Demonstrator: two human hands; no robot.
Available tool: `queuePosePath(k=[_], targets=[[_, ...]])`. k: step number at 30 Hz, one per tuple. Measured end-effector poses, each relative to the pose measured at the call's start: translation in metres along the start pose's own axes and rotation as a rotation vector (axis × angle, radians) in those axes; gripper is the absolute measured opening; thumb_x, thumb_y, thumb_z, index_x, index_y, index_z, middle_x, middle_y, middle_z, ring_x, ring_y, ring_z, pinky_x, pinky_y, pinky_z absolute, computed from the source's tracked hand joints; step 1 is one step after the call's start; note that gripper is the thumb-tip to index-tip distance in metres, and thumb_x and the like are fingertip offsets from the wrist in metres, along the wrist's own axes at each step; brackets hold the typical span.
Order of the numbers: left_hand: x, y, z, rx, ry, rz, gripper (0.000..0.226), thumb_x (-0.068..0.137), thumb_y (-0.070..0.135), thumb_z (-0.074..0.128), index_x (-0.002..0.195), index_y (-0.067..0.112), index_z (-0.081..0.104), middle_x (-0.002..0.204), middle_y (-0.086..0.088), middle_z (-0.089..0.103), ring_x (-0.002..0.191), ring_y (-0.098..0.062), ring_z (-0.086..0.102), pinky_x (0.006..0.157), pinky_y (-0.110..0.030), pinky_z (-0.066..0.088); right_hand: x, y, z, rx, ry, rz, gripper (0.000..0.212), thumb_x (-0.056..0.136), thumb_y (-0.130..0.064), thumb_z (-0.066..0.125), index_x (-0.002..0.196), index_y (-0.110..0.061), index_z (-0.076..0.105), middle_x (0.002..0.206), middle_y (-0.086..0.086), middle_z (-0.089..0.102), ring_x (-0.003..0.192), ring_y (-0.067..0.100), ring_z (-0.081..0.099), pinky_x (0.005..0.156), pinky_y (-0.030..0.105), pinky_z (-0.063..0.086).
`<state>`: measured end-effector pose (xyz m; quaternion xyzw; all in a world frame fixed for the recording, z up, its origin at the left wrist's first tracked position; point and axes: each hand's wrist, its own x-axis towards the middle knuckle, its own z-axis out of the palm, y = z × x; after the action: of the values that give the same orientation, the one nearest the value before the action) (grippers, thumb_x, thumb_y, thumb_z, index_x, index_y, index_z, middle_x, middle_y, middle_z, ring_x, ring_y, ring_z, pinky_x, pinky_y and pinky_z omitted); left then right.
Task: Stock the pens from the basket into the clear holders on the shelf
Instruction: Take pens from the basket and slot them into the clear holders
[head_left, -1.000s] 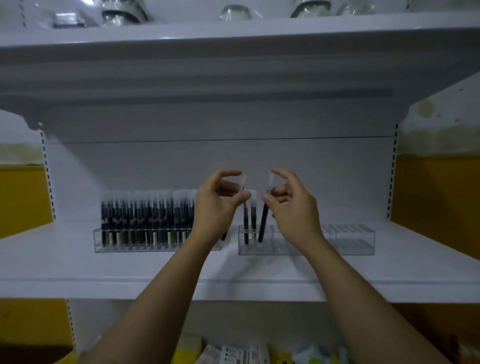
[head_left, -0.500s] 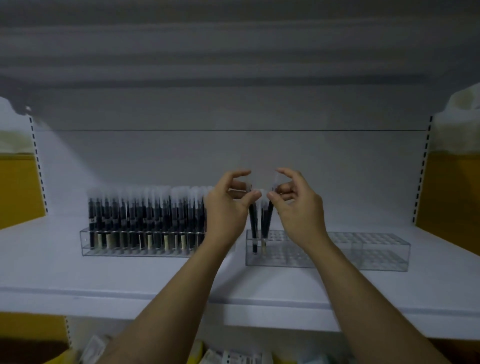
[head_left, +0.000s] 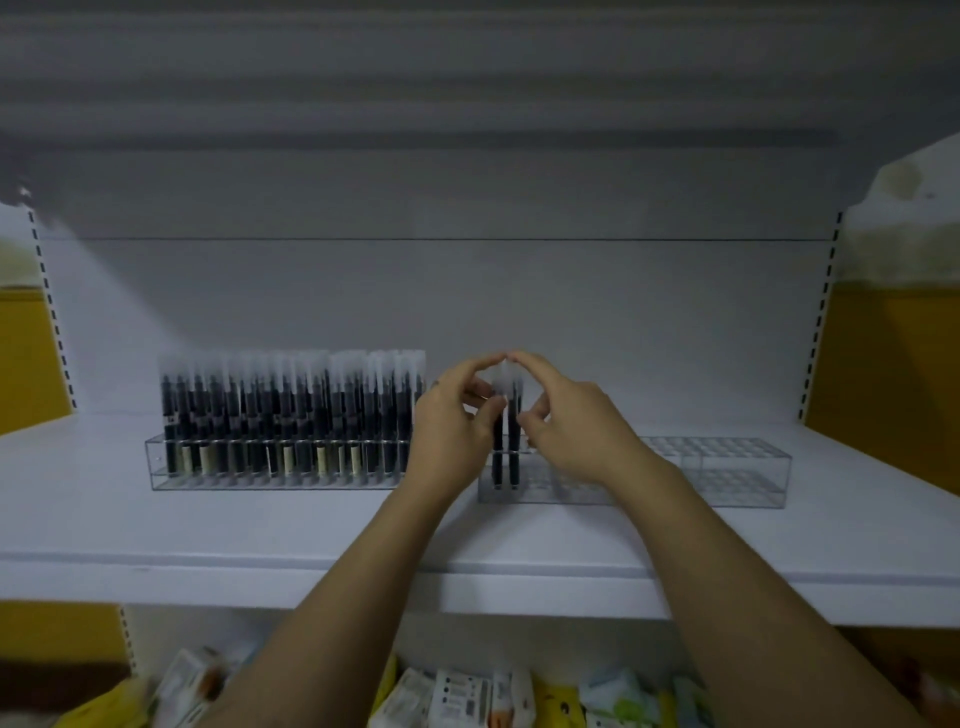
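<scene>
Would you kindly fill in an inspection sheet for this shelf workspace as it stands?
Surface: white shelf, bearing both holders.
Job's things: left holder packed with pens; right holder nearly empty, two pens upright at its left end; basket not in view.
Clutter: packaged goods on the level below.
Hands: left hand and right hand each curl round the two pens' tops.
Cables: nothing seen.
Surroundings: white back panel; yellow wall either side.

Two hands (head_left: 451, 436); two clear holders (head_left: 727, 480); two pens (head_left: 498, 452) in right one.
</scene>
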<state>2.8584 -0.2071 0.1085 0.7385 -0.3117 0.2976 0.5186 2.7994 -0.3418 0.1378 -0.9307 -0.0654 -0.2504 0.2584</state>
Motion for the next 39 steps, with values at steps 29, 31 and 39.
queuePosePath(k=[29,31,39], targets=[[-0.261,-0.024,-0.086,0.628,-0.118,-0.099,0.031,0.084,0.038,0.057,0.110,0.023,0.066,0.103,0.001,0.064,0.099,-0.024,0.054,0.082,-0.037,0.046,-0.209,-0.022,0.139,0.058,-0.023,-0.134,0.039,0.090,-0.031,0.061,0.128,-0.026,0.054,0.122,-0.008,0.053,0.109,0.013,0.054,0.089,0.027,0.045],[-0.298,-0.040,-0.084,0.670,-0.240,-0.178,0.040,0.083,0.043,0.056,0.116,0.022,0.064,0.107,0.001,0.065,0.103,-0.025,0.056,0.083,-0.038,0.048,-0.233,-0.005,0.170,0.033,-0.166,-0.051,0.044,0.091,-0.035,0.060,0.133,-0.027,0.050,0.130,-0.008,0.050,0.117,0.014,0.050,0.094,0.027,0.042],[-0.401,-0.093,-0.060,0.709,-0.630,-0.580,0.054,0.091,0.047,0.056,0.140,0.026,0.044,0.140,0.001,0.049,0.134,-0.019,0.037,0.105,-0.035,0.037,-0.308,0.055,0.277,0.056,-0.609,0.216,0.058,0.093,-0.036,0.059,0.145,-0.023,0.038,0.146,-0.001,0.037,0.132,0.019,0.040,0.102,0.031,0.039]])
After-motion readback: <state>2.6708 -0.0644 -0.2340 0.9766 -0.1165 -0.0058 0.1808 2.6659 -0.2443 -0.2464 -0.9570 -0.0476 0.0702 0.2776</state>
